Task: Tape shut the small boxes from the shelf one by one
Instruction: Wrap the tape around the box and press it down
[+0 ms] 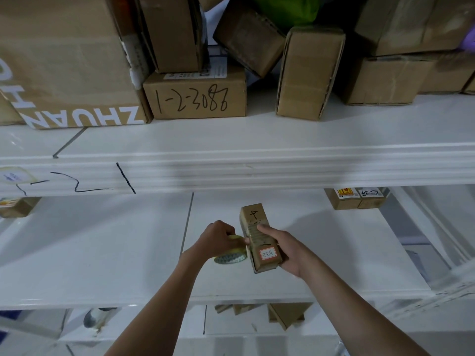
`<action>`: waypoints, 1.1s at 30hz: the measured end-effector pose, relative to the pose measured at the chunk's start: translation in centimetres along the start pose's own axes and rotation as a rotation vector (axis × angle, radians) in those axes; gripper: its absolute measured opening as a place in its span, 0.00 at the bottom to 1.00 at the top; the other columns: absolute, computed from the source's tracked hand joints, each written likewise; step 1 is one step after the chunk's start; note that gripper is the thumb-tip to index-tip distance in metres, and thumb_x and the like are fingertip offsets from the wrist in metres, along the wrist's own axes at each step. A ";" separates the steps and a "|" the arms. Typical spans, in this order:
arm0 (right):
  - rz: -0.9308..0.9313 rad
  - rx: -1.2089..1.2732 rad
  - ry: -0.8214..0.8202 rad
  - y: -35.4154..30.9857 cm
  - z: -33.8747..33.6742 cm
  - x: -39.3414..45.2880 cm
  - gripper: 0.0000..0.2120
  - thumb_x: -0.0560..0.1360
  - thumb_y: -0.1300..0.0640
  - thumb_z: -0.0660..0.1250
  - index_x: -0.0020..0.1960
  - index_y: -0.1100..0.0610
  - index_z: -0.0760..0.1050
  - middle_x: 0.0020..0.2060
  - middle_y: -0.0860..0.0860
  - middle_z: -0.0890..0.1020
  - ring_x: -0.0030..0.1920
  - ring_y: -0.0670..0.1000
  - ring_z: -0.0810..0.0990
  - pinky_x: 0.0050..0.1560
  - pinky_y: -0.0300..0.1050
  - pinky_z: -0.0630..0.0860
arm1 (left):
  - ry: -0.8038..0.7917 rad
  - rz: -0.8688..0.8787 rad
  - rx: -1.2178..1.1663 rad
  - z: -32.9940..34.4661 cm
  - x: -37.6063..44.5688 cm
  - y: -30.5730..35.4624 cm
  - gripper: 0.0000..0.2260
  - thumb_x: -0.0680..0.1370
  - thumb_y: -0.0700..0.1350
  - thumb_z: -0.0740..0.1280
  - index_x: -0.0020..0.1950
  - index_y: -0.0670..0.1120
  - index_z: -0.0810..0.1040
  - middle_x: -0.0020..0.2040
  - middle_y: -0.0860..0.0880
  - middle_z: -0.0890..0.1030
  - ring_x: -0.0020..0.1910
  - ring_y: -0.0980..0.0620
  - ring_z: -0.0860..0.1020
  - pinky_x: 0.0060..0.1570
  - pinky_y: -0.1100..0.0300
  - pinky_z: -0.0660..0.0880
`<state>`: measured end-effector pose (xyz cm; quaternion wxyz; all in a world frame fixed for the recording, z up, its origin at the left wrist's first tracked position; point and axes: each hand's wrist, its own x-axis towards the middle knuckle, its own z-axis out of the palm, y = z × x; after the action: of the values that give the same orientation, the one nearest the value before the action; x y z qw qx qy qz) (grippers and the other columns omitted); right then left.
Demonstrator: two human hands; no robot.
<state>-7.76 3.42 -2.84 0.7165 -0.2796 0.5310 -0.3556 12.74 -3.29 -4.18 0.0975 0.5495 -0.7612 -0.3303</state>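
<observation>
My right hand [284, 249] grips a small brown cardboard box [257, 235] from its right side, thumb laid across the top face. The box is held above the white middle shelf [102, 253] and carries a small red-bordered label near its close end and a black pen mark at its far end. My left hand [218, 238] holds a yellowish roll of tape [231, 254] right against the box's left side. Clear tape seems to run across the box's middle.
The upper shelf [282, 155] carries several cardboard boxes, among them one marked "1-2-3088" [194, 96] and a large one printed "ZHUAN" [64, 60]. More small boxes [356, 199] sit at the back right of the middle shelf, one [18, 206] at the left. Flattened cardboard [285, 316] lies below.
</observation>
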 end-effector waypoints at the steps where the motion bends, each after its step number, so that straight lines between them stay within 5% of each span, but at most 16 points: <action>1: -0.002 -0.019 0.015 0.0 0.0 0.0 0.19 0.77 0.45 0.70 0.61 0.56 0.81 0.54 0.57 0.86 0.49 0.55 0.86 0.46 0.48 0.82 | 0.014 -0.001 -0.007 0.2 0.0 0.0 0.23 0.70 0.62 0.76 0.27 0.51 0.69 0.25 0.55 0.69 0.26 0.57 0.68 0.29 0.66 0.64; 4: -0.029 -0.168 0.092 -0.3 0.4 -0.1 0.25 0.74 0.39 0.71 0.60 0.58 0.81 0.52 0.57 0.86 0.53 0.57 0.85 0.54 0.53 0.82 | 0.068 -0.032 0.015 0.3 0.2 0.0 0.23 0.69 0.64 0.75 0.26 0.51 0.70 0.25 0.54 0.70 0.26 0.56 0.69 0.29 0.63 0.65; 7: -0.048 -0.351 0.170 -0.5 1.1 -0.1 0.26 0.68 0.35 0.75 0.57 0.52 0.81 0.48 0.51 0.87 0.50 0.52 0.86 0.43 0.46 0.82 | 0.084 -0.005 0.104 0.5 0.3 0.4 0.24 0.67 0.65 0.75 0.25 0.51 0.69 0.25 0.54 0.68 0.26 0.56 0.67 0.28 0.63 0.63; 15: 0.015 -0.340 0.318 0.0 -1.3 1.4 0.19 0.65 0.52 0.80 0.51 0.59 0.81 0.37 0.52 0.87 0.39 0.52 0.88 0.39 0.47 0.84 | -0.056 0.059 -0.005 -1.4 -0.4 -0.3 0.24 0.73 0.61 0.73 0.25 0.49 0.71 0.22 0.56 0.64 0.25 0.57 0.63 0.27 0.68 0.60; 20: 0.040 -0.317 0.243 -0.1 -2.7 1.0 0.25 0.64 0.51 0.82 0.54 0.64 0.81 0.44 0.57 0.87 0.46 0.57 0.87 0.54 0.57 0.83 | -0.196 0.038 -0.195 -2.8 -0.9 -1.1 0.18 0.75 0.57 0.73 0.28 0.53 0.79 0.27 0.56 0.72 0.30 0.58 0.69 0.35 0.63 0.65; 28: 0.058 -0.359 0.177 -0.5 -3.2 0.3 0.23 0.68 0.51 0.80 0.57 0.63 0.81 0.48 0.58 0.87 0.52 0.59 0.86 0.63 0.62 0.76 | -0.118 0.017 0.037 -2.8 -0.7 -3.1 0.20 0.70 0.63 0.75 0.27 0.52 0.76 0.25 0.56 0.74 0.28 0.58 0.73 0.31 0.65 0.69; 33: 0.001 -0.269 0.135 -0.6 -2.8 -0.1 0.22 0.71 0.53 0.78 0.59 0.65 0.80 0.49 0.58 0.87 0.51 0.57 0.86 0.55 0.52 0.82 | -0.119 -0.022 0.112 -1.6 -0.6 -3.1 0.26 0.69 0.68 0.73 0.26 0.49 0.72 0.24 0.55 0.71 0.25 0.59 0.72 0.26 0.69 0.65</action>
<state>-10.58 3.06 -3.13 0.6354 -0.3482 0.6211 -0.2989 16.22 -3.91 -4.70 0.0173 0.5418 -0.7769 -0.3203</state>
